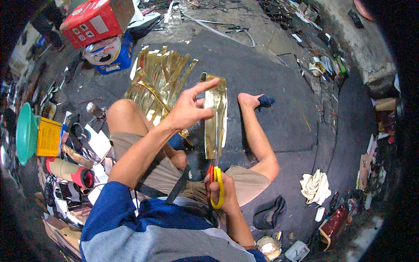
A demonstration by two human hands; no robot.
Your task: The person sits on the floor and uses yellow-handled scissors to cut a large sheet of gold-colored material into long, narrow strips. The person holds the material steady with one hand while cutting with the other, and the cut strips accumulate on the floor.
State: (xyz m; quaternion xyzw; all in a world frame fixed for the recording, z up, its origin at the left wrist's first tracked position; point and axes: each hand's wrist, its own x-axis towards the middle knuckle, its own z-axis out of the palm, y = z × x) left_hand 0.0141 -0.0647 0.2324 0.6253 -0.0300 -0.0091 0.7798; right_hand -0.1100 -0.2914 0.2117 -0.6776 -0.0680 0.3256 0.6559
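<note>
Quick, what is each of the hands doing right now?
Left hand: pinching the gold foil strip, index finger sticking out.
Right hand: closed on the yellow-handled scissors, blades in the strip.

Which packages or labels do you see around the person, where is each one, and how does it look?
Red cardboard box: far upper left on the floor, tilted, with white label patches.
Blue and white carton: right under the red box, with a round picture on its face.
Flat yellow package: left side, beside a green plastic bowl.
</note>
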